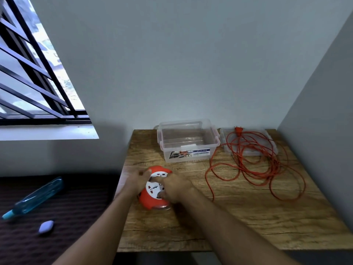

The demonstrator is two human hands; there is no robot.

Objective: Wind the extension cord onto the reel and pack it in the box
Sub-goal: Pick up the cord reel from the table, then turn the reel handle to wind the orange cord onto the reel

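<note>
Both forearms stretched forward, converging. Left hand (pixel 138 178) cupped with fingers curled, thumb up by the far edge. Right hand (pixel 176 186) knuckles up, fingers bent downward, close beside the left, wrists apart.

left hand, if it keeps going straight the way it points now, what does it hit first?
The left hand points away and slightly right, gripping the reel. Past the reel's edge, probably bare table, then the clear box. Depth is uncertain.
</note>
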